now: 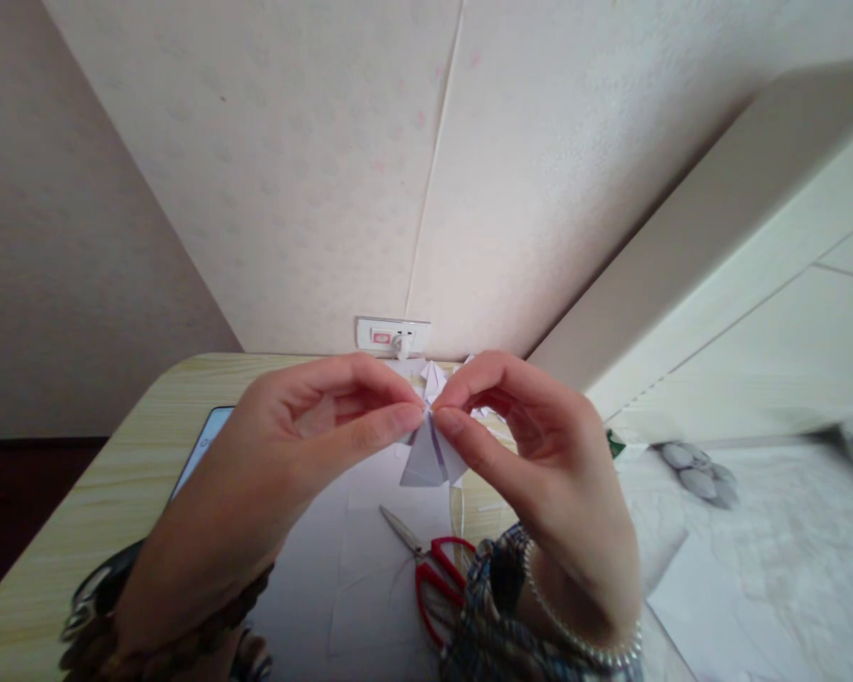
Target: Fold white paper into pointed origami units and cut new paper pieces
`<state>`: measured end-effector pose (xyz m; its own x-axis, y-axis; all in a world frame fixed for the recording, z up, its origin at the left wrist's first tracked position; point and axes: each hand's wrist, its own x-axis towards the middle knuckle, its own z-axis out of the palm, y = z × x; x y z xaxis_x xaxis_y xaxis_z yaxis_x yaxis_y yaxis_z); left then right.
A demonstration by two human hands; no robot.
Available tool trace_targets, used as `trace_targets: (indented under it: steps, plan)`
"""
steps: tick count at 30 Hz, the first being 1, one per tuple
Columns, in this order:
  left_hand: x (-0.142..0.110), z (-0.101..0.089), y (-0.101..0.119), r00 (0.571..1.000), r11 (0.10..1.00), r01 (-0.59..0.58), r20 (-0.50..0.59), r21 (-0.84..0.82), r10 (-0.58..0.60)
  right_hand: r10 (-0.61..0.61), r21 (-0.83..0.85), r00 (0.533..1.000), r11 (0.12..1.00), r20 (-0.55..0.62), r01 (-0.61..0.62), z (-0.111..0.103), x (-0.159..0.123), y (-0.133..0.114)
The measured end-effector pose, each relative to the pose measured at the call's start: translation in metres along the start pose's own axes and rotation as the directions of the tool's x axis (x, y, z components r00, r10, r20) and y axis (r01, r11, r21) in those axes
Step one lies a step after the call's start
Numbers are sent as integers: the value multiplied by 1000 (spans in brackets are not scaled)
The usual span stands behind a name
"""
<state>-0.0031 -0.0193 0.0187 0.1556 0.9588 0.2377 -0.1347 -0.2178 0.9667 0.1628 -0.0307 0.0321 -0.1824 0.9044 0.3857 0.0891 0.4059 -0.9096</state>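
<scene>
A small folded white paper piece (426,457) hangs between my two hands above the table. Its lower part flares into a wide triangle with a crease or slit down the middle. My left hand (327,426) pinches the narrow top of it between thumb and forefinger. From the other side my right hand (516,431) pinches the same top, the fingertips of both hands nearly touching. The fingertips cover the paper's upper end. Below lie red-handled scissors (426,559), their blades slightly parted, on white paper sheets (313,568).
More folded white paper pieces (433,377) stand at the table's back, by a wall socket (392,336) with a white plug. A phone (203,445) lies left, partly behind my left arm. The wooden table (124,474) meets the wall; a white cabinet (753,313) stands right.
</scene>
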Motion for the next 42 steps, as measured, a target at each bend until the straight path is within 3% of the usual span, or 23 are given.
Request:
trace_targets:
  steps: [10, 16, 23, 34, 42]
  plan:
    - [0, 2, 3, 998, 998, -55, -1, 0, 55, -21, -2, 999, 1000, -26, 21, 3, -2, -3]
    - [-3, 6, 2, 986, 988, -133, -91, 80, 140, -29, -22, 999, 999, -42, 28, 4, -3, -1]
    - [-1, 10, -2, 990, 997, -74, -120, -19, 71, 14, -1, 994, 1000, -110, -15, 6, -1, -2]
    - [-2, 3, 6, 994, 995, -73, -78, 65, 78, 156, 171, 987, 972, 35, -159, -1, 0, -2]
    - [-2, 4, 10, 994, 993, -75, -68, 92, 82, 136, 68, 991, 988, 10, -136, 0, 0, -2]
